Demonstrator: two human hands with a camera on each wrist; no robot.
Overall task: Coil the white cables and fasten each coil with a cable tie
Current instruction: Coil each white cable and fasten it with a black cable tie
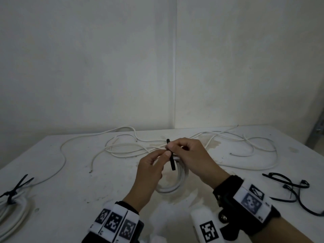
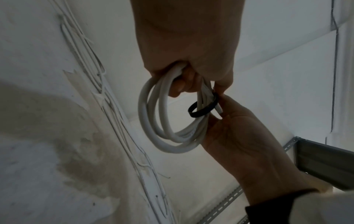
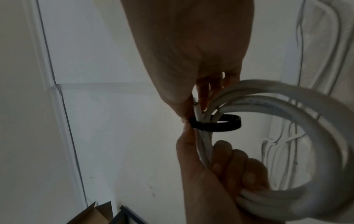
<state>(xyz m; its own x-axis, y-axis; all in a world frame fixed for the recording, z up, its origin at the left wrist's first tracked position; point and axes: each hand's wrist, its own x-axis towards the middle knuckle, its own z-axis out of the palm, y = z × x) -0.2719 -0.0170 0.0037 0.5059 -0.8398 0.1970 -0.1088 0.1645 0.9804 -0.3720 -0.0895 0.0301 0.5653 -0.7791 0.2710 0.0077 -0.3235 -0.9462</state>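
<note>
- White coil (image 1: 172, 183) is held above the table (image 1: 70, 172) centre, left hand (image 1: 149, 171) fingers curled through it.
- Black cable tie (image 1: 171, 156), looped at the coil's 12 o'clock, is pinched by right hand (image 1: 191, 156) fingertips.
- Tail is best pulled straight until snug.

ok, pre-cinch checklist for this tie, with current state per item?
1. Black cable tie looped round the coil strands: ok.
2. Loop snug: not ok, it stands slack off the strands.
3. Left hand holds the white cable coil bunched: ok, fingers curled through it.
4. Right hand has the tie at the head: ok, both hands pinch there.
5. Tail engaged in the tie head: cannot tell, fingers cover it.
6. Spare cable ties on the table at the right: ok.
</note>
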